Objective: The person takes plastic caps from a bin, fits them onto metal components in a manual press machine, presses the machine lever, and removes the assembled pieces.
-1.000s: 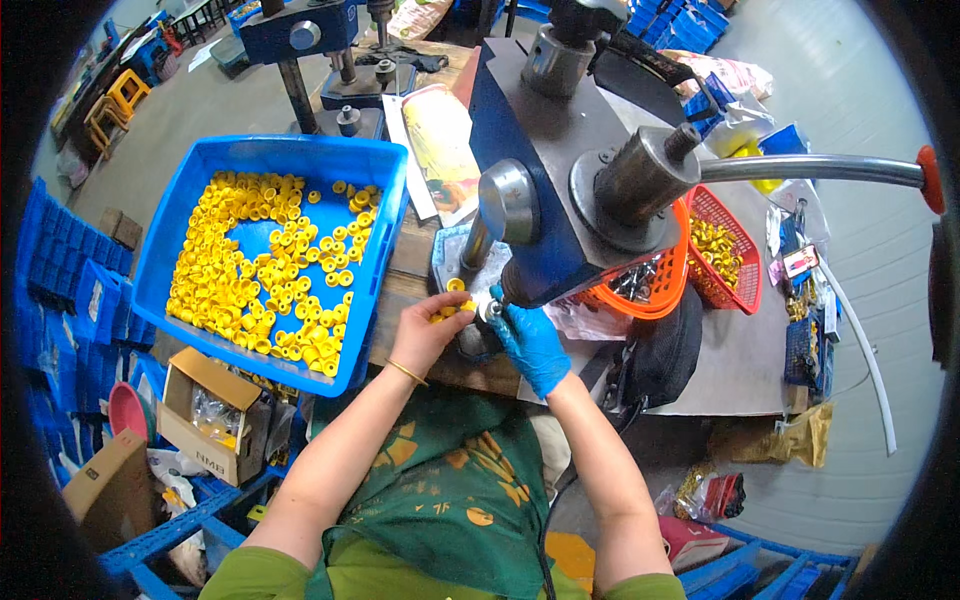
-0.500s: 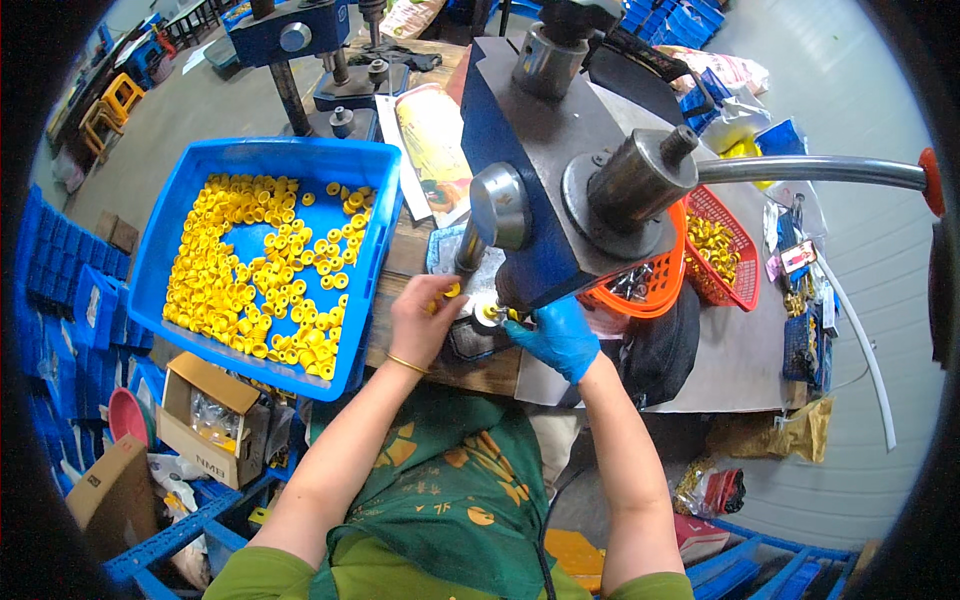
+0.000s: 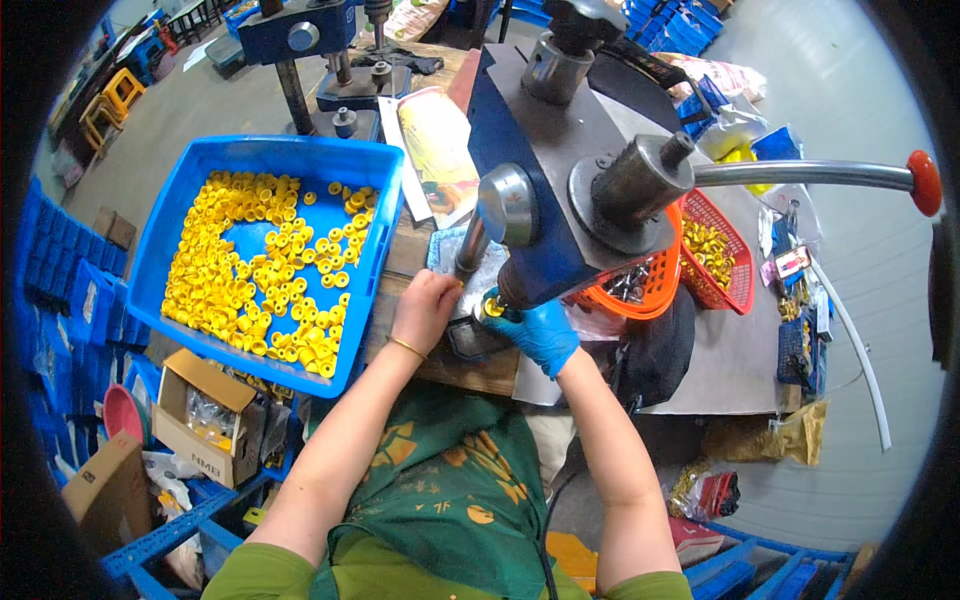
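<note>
My bare left hand [image 3: 425,308] is closed in a pinch beside the column of the blue arbor press [image 3: 545,235]. Whatever its fingertips hold is mostly hidden; only a speck of yellow shows. On my right hand [image 3: 545,334] is a blue glove, its fingers closed on a small yellow cap [image 3: 494,308] under the press ram [image 3: 512,285]. The gloved fingers hide most of the seat below the cap. Left of my left hand, a blue tray [image 3: 384,235] holds many loose yellow caps [image 3: 255,255].
The press lever [image 3: 805,174] with its red knob [image 3: 925,183] reaches right. Behind my right hand stand an orange basket [image 3: 655,295] of dark metal parts and a red basket [image 3: 738,290] of yellow-gold pieces. A second press [image 3: 300,38] stands at the back left.
My right hand has shifted left and its fingers now surround the yellow cap under the ram. The yellow at my left fingertips shows less. The lever's red knob has turned more into view.
</note>
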Demonstrator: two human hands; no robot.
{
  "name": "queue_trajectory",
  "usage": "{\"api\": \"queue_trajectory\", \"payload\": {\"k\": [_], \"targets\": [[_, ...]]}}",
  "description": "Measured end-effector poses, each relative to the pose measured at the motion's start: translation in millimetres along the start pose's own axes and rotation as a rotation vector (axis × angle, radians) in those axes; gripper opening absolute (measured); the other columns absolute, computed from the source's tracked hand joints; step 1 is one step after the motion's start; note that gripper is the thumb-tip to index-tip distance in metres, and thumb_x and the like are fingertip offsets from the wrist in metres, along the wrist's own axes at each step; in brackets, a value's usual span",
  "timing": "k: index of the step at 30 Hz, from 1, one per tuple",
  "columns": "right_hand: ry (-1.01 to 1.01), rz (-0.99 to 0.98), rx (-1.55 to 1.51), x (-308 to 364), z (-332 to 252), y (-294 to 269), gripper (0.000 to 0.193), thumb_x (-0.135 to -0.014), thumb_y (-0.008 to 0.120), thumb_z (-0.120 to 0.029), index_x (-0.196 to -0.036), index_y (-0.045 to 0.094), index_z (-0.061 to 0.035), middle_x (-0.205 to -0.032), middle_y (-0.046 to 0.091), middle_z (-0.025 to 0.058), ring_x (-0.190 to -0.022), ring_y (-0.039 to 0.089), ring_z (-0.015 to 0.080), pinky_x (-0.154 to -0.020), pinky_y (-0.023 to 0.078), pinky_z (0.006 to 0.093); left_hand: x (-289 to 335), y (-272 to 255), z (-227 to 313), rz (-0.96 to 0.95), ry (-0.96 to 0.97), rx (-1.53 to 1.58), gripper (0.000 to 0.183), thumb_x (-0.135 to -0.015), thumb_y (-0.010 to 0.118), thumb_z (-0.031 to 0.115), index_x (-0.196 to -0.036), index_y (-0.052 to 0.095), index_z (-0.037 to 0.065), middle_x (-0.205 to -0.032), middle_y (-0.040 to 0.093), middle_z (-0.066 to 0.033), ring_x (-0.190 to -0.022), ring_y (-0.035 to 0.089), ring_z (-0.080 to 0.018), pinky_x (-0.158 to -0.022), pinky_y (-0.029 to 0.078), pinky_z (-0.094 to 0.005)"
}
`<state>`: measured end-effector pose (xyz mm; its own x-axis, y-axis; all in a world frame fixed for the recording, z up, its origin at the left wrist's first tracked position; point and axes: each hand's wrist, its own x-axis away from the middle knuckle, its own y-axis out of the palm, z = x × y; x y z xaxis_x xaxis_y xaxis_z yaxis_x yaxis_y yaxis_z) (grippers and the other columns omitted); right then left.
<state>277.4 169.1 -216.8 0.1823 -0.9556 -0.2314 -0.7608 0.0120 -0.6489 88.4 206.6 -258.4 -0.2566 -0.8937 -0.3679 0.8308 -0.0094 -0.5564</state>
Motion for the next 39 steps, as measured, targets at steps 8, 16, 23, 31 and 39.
{"api": "queue_trajectory", "payload": {"k": [8, 16, 23, 31, 39], "targets": [[-0.558, 0.272, -1.031, -45.9, -125.8, -206.1, 0.037, -0.091, 0.034, -0.013, -0.122, 0.041, 0.0049, -0.122, 0.047, 0.0171, -0.114, 0.045, 0.0234, -0.102, 0.030, 0.0381, 22.2, 4.4, 0.3, -0.036, -0.601, 0.516, 0.017, -0.086, 0.053, 0.022, -0.086, 0.055, 0.006, -0.072, 0.055, -0.0072, -0.061, 0.053, -0.0151, -0.052, 0.042, -0.0272], [-0.258, -0.267, -0.652, 78.3, -148.8, -289.5, 0.056, -0.085, 0.046, -0.022, -0.130, 0.029, 0.0053, -0.129, 0.039, 0.0211, -0.121, 0.037, 0.0286, -0.103, 0.027, 0.0396, 7.7, -7.2, 36.8, -0.070, -0.839, 1.238, 0.019, -0.089, 0.050, 0.029, -0.095, 0.053, 0.011, -0.074, 0.052, 0.0015, -0.058, 0.046, -0.0056, -0.042, 0.032, -0.0153], [0.217, -0.005, -0.461, 108.6, -116.5, -199.9, 0.076, -0.072, 0.065, -0.021, -0.133, 0.026, 0.0019, -0.137, 0.030, 0.0160, -0.126, 0.030, 0.0213, -0.106, 0.016, 0.0354, 8.6, -3.6, 41.6, -0.102, -0.940, 1.285, 0.018, -0.086, 0.054, 0.023, -0.100, 0.055, 0.010, -0.076, 0.054, 0.0016, -0.059, 0.047, -0.0050, -0.041, 0.031, -0.0149], [-0.136, 0.515, -0.866, 1.7, -106.8, -207.9, 0.038, -0.086, 0.046, -0.022, -0.115, 0.051, 0.0023, -0.111, 0.056, 0.0118, -0.099, 0.053, 0.0254, -0.097, 0.036, 0.0353, 6.4, 6.2, 54.0, -0.191, -0.835, 1.206, 0.020, -0.083, 0.059, 0.015, -0.100, 0.053, 0.009, -0.081, 0.058, 0.0003, -0.061, 0.048, -0.0049, -0.048, 0.035, -0.0157], [0.072, 0.095, 0.075, 19.7, 8.6, 0.2, 0.029, -0.075, 0.057, -0.012, -0.102, 0.052, -0.0015, -0.090, 0.055, 0.0225, -0.084, 0.054, 0.0385, -0.071, 0.044, 0.0418, 4.3, 14.3, 36.6, -0.094, -0.835, 1.043, 0.016, -0.082, 0.061, 0.020, -0.091, 0.059, 0.006, -0.073, 0.056, 0.0029, -0.057, 0.045, -0.0018, -0.048, 0.033, -0.0149]]}}
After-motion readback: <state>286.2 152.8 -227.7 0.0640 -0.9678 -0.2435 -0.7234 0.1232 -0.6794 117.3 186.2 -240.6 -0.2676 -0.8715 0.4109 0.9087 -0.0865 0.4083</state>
